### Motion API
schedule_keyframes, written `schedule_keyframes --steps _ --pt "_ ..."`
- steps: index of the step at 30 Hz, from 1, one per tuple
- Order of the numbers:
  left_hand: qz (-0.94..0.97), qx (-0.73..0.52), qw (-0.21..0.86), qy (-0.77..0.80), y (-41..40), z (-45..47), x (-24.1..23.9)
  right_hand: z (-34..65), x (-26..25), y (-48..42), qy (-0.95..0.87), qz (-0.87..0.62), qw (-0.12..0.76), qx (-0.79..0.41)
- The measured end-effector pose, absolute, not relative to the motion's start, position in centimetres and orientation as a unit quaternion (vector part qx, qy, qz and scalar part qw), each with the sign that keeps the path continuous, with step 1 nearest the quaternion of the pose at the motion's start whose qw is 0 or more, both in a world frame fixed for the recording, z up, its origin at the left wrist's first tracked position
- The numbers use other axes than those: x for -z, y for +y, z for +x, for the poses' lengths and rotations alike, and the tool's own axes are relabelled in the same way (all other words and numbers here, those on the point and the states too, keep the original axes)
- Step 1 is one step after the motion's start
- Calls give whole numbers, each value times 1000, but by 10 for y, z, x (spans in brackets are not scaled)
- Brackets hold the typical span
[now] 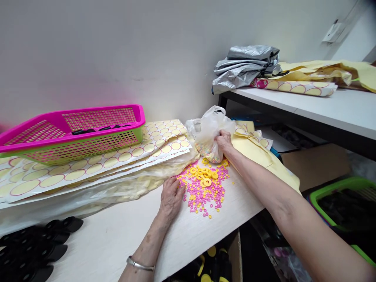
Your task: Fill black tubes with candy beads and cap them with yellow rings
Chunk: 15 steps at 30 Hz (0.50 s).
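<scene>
My right hand (224,141) has its fingers closed on a white translucent plastic bag (207,127). Small coloured pieces show through the bag's lower part. In front of it, many small pink and yellow beads (202,197) lie spread on the white table (123,239). Several larger yellow rings (207,173) are heaped on top of them. At the left edge of the beads rests my left hand (172,196), palm down, its fingers loosely bent and apart, with nothing visible in it.
A pink and green basket (88,137) with black pieces stands on sticker sheets (73,172) at the left. Black parts (35,246) lie front left. A raised shelf (323,105) juts in at right, holding silver bags (246,66). An open box (239,250) sits below the table edge.
</scene>
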State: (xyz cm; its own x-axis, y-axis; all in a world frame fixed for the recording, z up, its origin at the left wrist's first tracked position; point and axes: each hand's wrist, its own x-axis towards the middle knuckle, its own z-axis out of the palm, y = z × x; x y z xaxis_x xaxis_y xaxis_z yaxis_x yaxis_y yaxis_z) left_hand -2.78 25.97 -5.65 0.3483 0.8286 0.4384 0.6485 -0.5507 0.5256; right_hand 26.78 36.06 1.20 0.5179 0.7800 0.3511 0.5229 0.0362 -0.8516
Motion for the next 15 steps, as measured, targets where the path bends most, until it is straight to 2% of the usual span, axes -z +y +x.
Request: schedule_keyframes --steps 4,8,10,13,15 --pt "801 -345 139 469 260 -27 57 271 -10 345 -511 -698 486 -128" --pt "780 -358 155 489 259 -26 56 260 -2 310 -516 -739 433 -16" --pt "769 -366 157 500 258 -26 56 252 8 289 -529 -769 358 34" --pt "761 -365 156 513 258 -27 57 241 22 264 -588 -784 195 46" --pt "763 -361 153 514 258 -27 58 235 27 257 -621 -772 126 49"
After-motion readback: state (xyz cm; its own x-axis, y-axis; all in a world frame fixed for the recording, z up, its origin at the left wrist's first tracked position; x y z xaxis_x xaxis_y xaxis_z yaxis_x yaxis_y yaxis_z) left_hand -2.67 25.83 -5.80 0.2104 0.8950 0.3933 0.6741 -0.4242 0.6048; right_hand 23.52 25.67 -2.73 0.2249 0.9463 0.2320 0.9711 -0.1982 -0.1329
